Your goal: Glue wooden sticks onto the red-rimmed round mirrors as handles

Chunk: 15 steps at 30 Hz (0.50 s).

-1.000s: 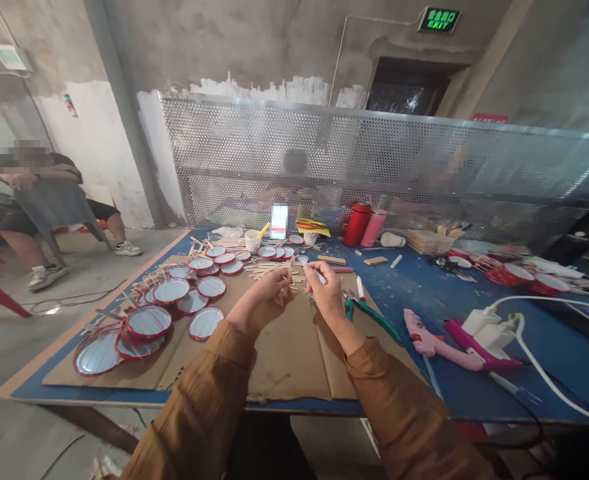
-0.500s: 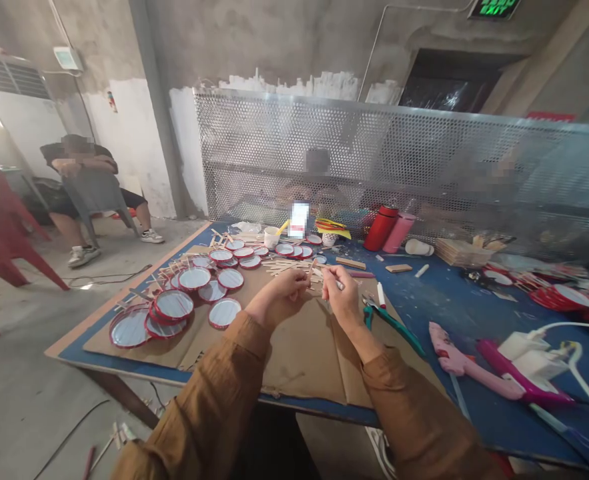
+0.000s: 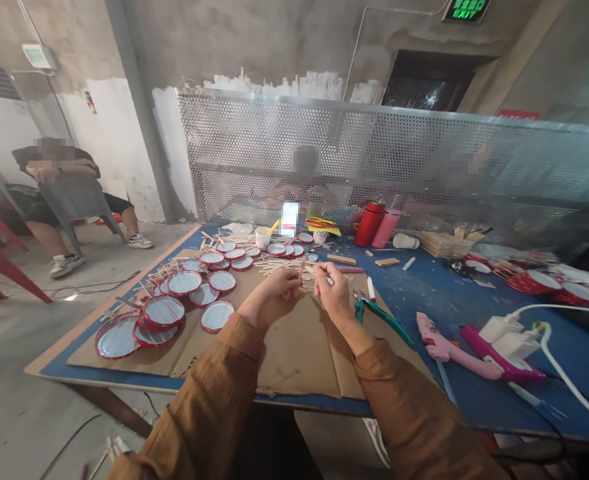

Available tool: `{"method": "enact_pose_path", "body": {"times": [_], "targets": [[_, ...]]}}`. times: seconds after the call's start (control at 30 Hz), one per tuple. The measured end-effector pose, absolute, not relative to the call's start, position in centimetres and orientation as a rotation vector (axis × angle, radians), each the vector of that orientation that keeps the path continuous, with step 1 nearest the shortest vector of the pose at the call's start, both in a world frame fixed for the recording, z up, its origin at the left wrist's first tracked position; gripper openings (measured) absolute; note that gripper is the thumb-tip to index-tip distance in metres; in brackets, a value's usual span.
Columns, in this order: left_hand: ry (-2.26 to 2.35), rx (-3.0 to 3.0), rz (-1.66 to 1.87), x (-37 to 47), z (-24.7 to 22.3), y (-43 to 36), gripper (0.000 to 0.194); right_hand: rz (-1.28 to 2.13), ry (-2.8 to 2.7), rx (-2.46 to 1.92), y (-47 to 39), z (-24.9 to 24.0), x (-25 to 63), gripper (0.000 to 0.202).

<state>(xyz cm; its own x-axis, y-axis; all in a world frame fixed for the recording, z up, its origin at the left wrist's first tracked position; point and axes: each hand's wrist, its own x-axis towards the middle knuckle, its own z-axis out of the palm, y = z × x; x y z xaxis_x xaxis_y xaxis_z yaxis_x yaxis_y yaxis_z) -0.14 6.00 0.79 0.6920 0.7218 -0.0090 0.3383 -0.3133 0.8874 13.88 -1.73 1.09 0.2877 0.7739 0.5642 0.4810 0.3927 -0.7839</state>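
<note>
The two hands are held close to each other above the far half of a cardboard sheet (image 3: 299, 357), with a small gap between them. The left hand (image 3: 280, 288) is pinched on a thin stick (image 3: 303, 268), which stands nearly upright out of its fingertips, on the side facing the other hand. The right hand (image 3: 331, 288) is just to the right of that stick, its fingers curled in around a small pale object (image 3: 330, 282); most of this is covered by the fingers, so I cannot tell what it is. Whether the right fingertips touch the stick is too small to tell.

Just beyond the hands, loose wooden strips (image 3: 274, 265) lie in a flat heap. To the left of the left hand is a spread of round discs (image 3: 217, 316) with red rims, some overlapping in piles; the nearest one lies by itself near the left wrist.

To the right of the right hand, a pair of pliers (image 3: 391, 323) with green handles lies open near a white marker (image 3: 371, 289). Farther right on the blue worktop (image 3: 399, 280), well apart from both hands, a pink glue gun (image 3: 447, 348) lies beside a magenta power strip (image 3: 511, 365). Past the wooden strips, a lit phone (image 3: 289, 220) stands upright near a paper cup (image 3: 263, 237).
</note>
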Motion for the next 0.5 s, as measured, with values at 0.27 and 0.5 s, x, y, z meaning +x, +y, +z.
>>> {"method": "enact_pose_path", "body": {"times": [0.27,0.5], "targets": [[0.801,1.939,0.504,-0.36,1.31,5.57,0.014,0.324,-1.344,-1.227,-1.92,1.32,13.66,0.029],[0.814,1.948,0.511,-0.29,0.96,5.8,0.015,0.343,-1.333,-1.253,-1.95,1.45,13.5,0.031]]}}
